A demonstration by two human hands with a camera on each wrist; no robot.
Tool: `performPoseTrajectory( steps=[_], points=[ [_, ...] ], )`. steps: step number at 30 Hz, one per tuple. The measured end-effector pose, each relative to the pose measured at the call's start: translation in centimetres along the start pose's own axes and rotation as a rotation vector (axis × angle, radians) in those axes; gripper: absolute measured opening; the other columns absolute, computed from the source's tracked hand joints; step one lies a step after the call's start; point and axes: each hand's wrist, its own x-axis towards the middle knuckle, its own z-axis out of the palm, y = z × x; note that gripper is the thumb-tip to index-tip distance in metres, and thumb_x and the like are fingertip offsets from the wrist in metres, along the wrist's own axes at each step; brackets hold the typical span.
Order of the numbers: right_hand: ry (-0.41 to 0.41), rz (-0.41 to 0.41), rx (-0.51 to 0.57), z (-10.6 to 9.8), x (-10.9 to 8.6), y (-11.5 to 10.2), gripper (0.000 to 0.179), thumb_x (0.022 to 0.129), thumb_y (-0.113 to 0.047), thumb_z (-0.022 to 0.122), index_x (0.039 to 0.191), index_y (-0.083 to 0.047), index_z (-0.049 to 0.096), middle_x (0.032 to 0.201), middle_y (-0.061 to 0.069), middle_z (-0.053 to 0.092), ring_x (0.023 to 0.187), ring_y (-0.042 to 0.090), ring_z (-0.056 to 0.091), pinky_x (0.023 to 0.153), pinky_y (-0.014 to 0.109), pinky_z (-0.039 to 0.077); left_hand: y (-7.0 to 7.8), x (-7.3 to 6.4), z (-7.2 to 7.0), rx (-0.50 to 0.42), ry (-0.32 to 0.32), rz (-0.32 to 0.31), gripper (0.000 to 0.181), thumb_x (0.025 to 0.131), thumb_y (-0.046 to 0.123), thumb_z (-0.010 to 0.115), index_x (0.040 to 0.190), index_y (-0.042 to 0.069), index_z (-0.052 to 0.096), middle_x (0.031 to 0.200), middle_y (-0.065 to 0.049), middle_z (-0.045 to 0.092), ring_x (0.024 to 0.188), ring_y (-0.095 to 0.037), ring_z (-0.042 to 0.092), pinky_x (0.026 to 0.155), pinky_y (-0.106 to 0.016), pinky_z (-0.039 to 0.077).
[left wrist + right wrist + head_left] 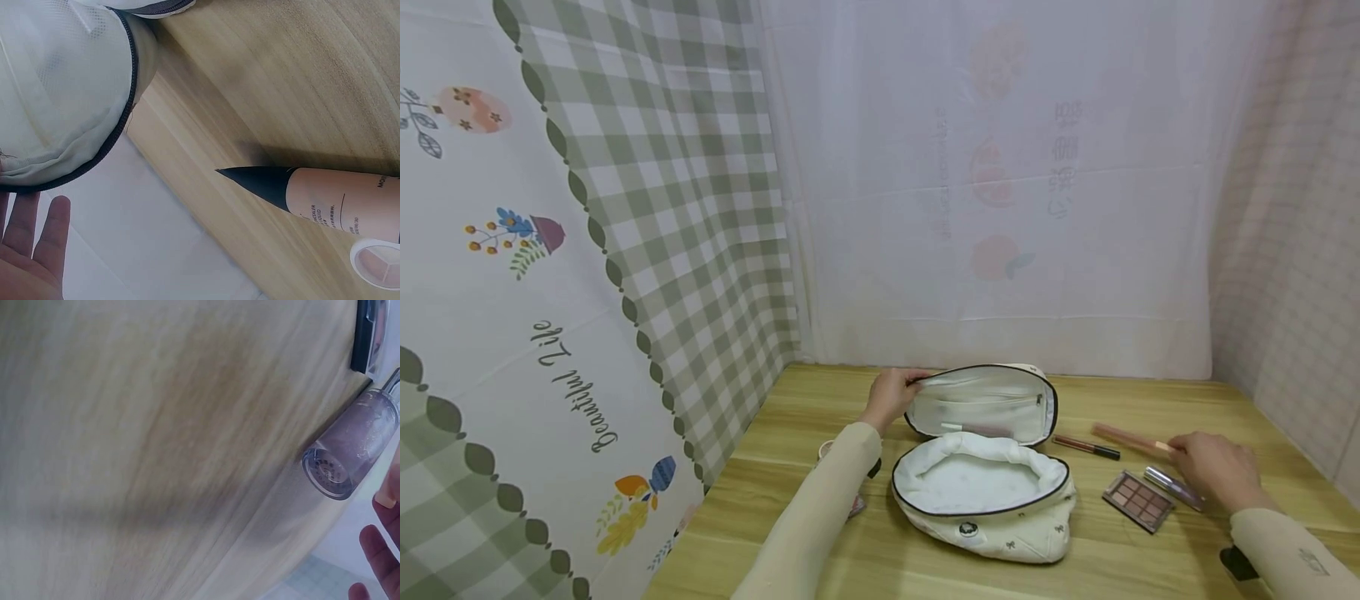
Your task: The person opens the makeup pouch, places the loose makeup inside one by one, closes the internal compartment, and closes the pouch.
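Observation:
A cream cosmetic bag point(1000, 537) with dark zipper edging stands unzipped on the table, its lid point(977, 400) raised at the back. My left hand point(891, 398) pinches the lid's left edge; in the left wrist view, fingers lie behind the rim. My right hand point(1217, 468) holds a slim pinkish-brown stick point(1127, 437), blurred at its far end; its exact kind is unclear. Beneath that hand lies a clear lilac tube point(356, 444) with a silver cap. An eyeshadow palette point(1138, 500) lies beside it. A pinkish item with a white tip point(951, 427) shows in the lid's mesh pocket.
A slim brown tube with a black cap point(1086, 447) lies right of the bag. Left of the bag are a peach concealer tube point(344, 200) and a round compact point(378, 264), largely hidden by my left arm in the head view. Cloth curtains enclose the wooden table point(760, 492).

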Motion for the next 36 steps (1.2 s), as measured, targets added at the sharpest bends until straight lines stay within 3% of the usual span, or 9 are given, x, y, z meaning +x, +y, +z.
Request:
performPoseTrajectory(
  steps=[11, 24, 31, 36],
  points=[
    [0.145, -0.026, -0.025, -0.1, -0.2, -0.3, 0.026, 0.090, -0.014, 0.068, 0.109, 0.004, 0.070, 0.090, 0.024, 0.066, 0.071, 0.039, 0.061, 0.061, 0.057, 0.040, 0.1, 0.2, 0.1, 0.021, -0.009, -0.012, 0.023, 0.097, 0.017, 0.065, 0.118, 0.023, 0.075, 0.115, 0.003, 0.072, 0.106, -0.017, 0.066, 0.088, -0.034, 0.053],
    [0.356, -0.121, -0.005, 0.1, -0.3, -3.0, 0.020, 0.089, -0.012, 0.072, 0.104, 0.001, 0.073, 0.097, 0.026, 0.068, 0.075, 0.044, 0.062, 0.058, 0.054, 0.042, -0.2, 0.4, 0.3, 0.027, -0.001, -0.015, 0.023, 0.096, 0.016, 0.067, 0.117, 0.023, 0.076, 0.115, 0.003, 0.072, 0.108, -0.018, 0.066, 0.090, -0.035, 0.052],
    [0.488, -0.163, 0.041, 0.3, -0.6, -4.2, 0.019, 0.087, -0.007, 0.073, 0.104, 0.001, 0.072, 0.099, 0.026, 0.068, 0.082, 0.048, 0.062, 0.065, 0.061, 0.039, -0.1, 0.4, 0.3, 0.035, -0.011, -0.024, 0.024, 0.097, 0.016, 0.066, 0.118, 0.022, 0.075, 0.117, 0.003, 0.071, 0.111, -0.019, 0.065, 0.093, -0.036, 0.051],
    [0.539, -0.172, 0.065, 0.3, -0.6, -4.7, 0.018, 0.089, -0.009, 0.071, 0.105, 0.001, 0.072, 0.103, 0.027, 0.067, 0.088, 0.050, 0.060, 0.070, 0.064, 0.038, 0.0, 0.4, 0.2, 0.034, -0.018, -0.036, 0.024, 0.097, 0.017, 0.065, 0.119, 0.022, 0.075, 0.118, 0.003, 0.071, 0.113, -0.020, 0.064, 0.094, -0.037, 0.050]
  ],
)
